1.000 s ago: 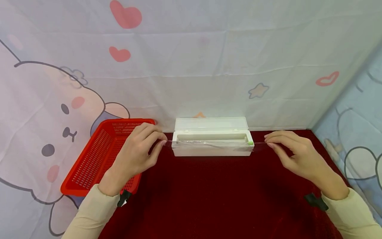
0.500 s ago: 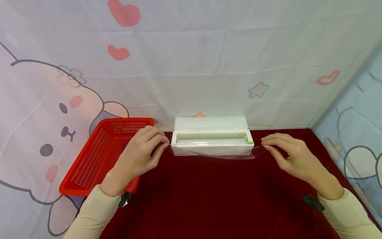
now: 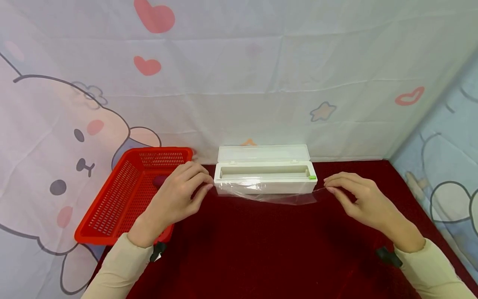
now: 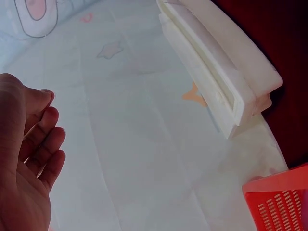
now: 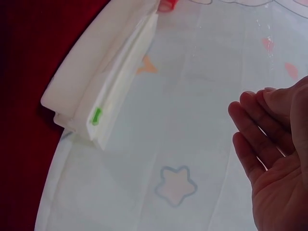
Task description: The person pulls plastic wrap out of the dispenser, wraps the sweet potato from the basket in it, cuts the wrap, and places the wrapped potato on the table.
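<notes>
Clear plastic wrap [image 3: 285, 200] hangs between my two hands, its lower edge sagging in front of the white wrap dispenser box [image 3: 300, 166]. At the wrap's left end, my left hand [image 3: 173, 199] pinches it between thumb and fingers. My right hand [image 3: 364, 203] pinches the opposite end. Behind the wrap the dispenser stands with its lid [image 3: 263, 153] raised, a pale roll inside and a small green slider [image 3: 312, 177] at the right of its front edge. In the right wrist view the film is barely visible near my fingertips [image 5: 246, 96].
To the left stands a red slotted basket [image 3: 89, 239], partly behind my left arm. A dark purple object [image 3: 159, 180] lies in it, half hidden by that hand. Dark red cloth [image 3: 261, 249] covers the table. A printed curtain [image 3: 231, 83] hangs behind the dispenser.
Both hands have come slightly toward me and lower, the right one also inward. The wrap, bunched along the box front before, now hangs wider and lower. The purple object has come into view.
</notes>
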The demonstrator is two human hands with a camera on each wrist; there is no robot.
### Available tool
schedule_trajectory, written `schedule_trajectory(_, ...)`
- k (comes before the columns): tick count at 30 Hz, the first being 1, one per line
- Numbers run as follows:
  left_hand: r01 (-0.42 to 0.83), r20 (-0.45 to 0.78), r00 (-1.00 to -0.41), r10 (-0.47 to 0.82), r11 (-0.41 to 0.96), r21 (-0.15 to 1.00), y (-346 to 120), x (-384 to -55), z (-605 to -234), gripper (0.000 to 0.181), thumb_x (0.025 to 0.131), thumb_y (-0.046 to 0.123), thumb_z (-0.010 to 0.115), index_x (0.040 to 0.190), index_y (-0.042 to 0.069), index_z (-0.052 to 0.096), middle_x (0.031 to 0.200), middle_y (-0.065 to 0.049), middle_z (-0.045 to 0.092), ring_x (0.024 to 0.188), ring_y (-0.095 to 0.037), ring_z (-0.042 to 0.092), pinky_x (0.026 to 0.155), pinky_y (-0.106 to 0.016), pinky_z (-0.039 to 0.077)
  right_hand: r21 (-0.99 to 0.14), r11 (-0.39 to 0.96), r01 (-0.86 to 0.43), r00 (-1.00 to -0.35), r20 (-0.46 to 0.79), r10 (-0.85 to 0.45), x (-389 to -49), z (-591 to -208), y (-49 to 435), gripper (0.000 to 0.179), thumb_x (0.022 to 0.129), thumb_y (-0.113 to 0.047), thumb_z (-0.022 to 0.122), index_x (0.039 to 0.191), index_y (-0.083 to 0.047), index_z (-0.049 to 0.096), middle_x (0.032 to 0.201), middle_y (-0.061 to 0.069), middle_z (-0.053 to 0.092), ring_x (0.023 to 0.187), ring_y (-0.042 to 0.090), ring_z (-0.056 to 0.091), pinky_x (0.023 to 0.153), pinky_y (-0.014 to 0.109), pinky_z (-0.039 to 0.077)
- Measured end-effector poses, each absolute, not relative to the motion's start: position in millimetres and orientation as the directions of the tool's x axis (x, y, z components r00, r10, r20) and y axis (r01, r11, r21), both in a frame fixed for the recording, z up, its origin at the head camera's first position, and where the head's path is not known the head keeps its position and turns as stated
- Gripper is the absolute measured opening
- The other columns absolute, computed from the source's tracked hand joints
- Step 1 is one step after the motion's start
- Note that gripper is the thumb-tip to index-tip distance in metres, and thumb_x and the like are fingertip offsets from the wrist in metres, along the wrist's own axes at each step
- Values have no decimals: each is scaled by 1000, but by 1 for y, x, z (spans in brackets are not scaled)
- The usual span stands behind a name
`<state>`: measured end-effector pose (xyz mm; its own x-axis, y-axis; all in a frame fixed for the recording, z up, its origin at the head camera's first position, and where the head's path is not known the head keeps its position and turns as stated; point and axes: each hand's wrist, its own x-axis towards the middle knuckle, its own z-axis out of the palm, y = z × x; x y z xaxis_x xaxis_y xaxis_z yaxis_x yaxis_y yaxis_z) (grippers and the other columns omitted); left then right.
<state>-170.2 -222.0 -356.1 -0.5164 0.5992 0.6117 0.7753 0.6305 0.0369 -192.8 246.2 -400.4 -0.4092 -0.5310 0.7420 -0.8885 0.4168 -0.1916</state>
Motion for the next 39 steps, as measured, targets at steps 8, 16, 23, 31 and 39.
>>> schedule_trajectory(8, 779, 592, -524, 613, 625, 42, -221, -168, -365, 5, 97, 10, 72, 102, 9, 73, 102, -4, 71, 101, -25, 63, 93, -39, 53, -230, 401, -887, -438, 698, -567, -188, -409, 248, 43, 112, -39, 52, 109, -5, 77, 108, 5, 77, 99, 20, 72, 100, 7, 47)
schedule_trajectory(16, 788, 561, -533, 634, 614, 55, -218, -166, -375, 5, 97, 11, 74, 102, 10, 73, 101, -1, 70, 97, -22, 61, 91, -38, 53, -321, 394, -861, -508, 546, -666, -184, -420, 250, 20, 109, -25, 61, 108, -12, 76, 105, -1, 76, 93, 15, 73, 94, 6, 50)
schedule_trajectory(23, 797, 546, -530, 649, 601, 58, -217, -166, -385, 4, 95, 10, 74, 99, 11, 73, 101, -1, 69, 97, -21, 61, 90, -37, 53, -336, 432, -837, -547, 483, -683, -181, -427, 250, 31, 85, 10, 81, 106, -13, 76, 105, -3, 76, 93, 11, 73, 93, 5, 49)
schedule_trajectory(31, 801, 515, -538, 667, 595, 65, -216, -163, -394, 4, 94, 12, 74, 93, 15, 71, 95, 4, 65, 92, -17, 58, 82, -34, 50, -353, 451, -820, -570, 432, -699, -177, -432, 248, 29, 87, 7, 82, 103, -16, 75, 101, -8, 75, 92, 6, 71, 86, 15, 57)
schedule_trajectory(39, 806, 488, -542, 684, 587, 74, -214, -159, -401, 7, 92, 12, 72, 88, 17, 69, 91, 7, 64, 90, -14, 58, 80, -31, 50, -388, 492, -779, -618, 348, -705, -175, -436, 249, 26, 88, 6, 80, 101, -16, 76, 98, -7, 75, 89, 0, 67, 78, 34, 65)
